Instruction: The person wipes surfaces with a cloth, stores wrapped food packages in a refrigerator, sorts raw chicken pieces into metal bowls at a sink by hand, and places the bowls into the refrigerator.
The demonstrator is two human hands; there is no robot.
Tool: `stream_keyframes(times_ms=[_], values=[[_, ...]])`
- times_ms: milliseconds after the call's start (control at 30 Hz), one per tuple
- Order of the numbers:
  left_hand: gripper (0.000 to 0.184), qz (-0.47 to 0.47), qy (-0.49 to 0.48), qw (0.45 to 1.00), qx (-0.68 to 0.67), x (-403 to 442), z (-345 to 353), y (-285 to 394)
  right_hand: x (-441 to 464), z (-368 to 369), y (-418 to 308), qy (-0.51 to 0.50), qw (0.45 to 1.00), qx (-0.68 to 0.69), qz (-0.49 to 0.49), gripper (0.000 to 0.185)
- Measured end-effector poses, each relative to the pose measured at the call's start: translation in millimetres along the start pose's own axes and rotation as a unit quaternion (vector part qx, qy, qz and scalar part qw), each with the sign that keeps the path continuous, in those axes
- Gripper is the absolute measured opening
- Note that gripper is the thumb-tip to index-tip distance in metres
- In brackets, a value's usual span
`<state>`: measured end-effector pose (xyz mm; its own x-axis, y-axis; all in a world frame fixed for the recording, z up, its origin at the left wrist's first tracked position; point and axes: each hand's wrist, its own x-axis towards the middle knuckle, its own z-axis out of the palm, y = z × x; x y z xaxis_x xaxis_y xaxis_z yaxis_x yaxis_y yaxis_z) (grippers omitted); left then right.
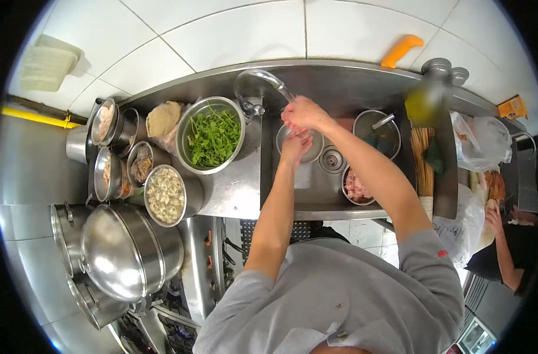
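Observation:
My right hand [306, 113] is under the mouth of the chrome faucet [273, 81], its fingers bent down and closed. Something pinkish shows at its fingertips; I cannot make out whether it is a piece of food or the fingers themselves. Just below it, my left hand [296, 144] is palm up with loosely curled fingers, apart enough to look open. Both hands are above a round metal bowl [314, 151] in the steel sink [301, 197]. Beside that bowl is the drain [331, 159]. Another bowl holds pink raw meat [356, 187], partly hidden by my right forearm.
A pot [392, 141] with a metal handle in it stands at the sink's right. Left of the sink are a bowl of green herbs [213, 138], a pot of pale mushrooms [165, 196] and several food bowls. Large lidded pots [118, 251] stand lower left. Another person's hand [494, 217] is at right.

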<state>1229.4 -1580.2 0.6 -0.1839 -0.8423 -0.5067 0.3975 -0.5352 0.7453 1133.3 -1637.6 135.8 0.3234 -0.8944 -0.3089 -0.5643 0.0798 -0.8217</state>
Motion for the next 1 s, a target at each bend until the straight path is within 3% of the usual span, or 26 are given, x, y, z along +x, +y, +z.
stream_keyframes(times_ms=[67,167,233,267,367,467,567,667,767,867,967,1000], values=[[0.023,0.015,-0.042,0.998,-0.049,15,8,6,-2,-10,3,0.032,0.994,-0.095,0.037,0.027],[0.027,0.033,-0.037,0.994,-0.096,24,7,3,-18,-22,-6,0.062,0.988,-0.138,-0.017,0.017],[0.030,0.098,-0.008,0.991,-0.088,37,7,-3,-17,-27,-13,0.069,0.990,-0.126,0.003,0.019],[0.032,0.073,0.021,0.990,-0.118,28,18,7,-17,-29,-16,0.072,0.990,-0.119,0.012,0.021],[0.027,0.023,-0.004,1.000,-0.016,55,-23,0,-27,-38,-34,0.060,0.994,-0.088,0.004,0.019],[0.019,0.022,0.034,0.998,-0.056,67,-28,-9,-19,-32,-36,0.022,0.999,-0.013,0.026,0.019],[0.017,0.052,-0.049,0.991,-0.111,73,-29,-13,3,-6,-10,0.122,0.988,0.079,-0.052,0.020],[0.016,0.091,0.019,0.992,-0.087,38,1,2,10,7,2,0.177,0.977,0.084,-0.083,0.013],[0.017,0.062,0.056,0.991,-0.107,-10,41,36,16,22,19,0.214,0.964,0.099,-0.125,0.019],[0.016,0.018,0.027,0.988,-0.150,26,5,2,-19,-7,-21,0.064,0.986,-0.146,-0.051,0.023],[0.014,0.005,0.030,0.992,-0.123,42,-3,-15,-8,-12,-7,-0.019,0.999,-0.049,0.015,0.026],[0.013,0.001,0.020,0.993,-0.115,46,-4,-18,-5,-12,-2,0.005,0.993,-0.112,-0.024,0.026]])
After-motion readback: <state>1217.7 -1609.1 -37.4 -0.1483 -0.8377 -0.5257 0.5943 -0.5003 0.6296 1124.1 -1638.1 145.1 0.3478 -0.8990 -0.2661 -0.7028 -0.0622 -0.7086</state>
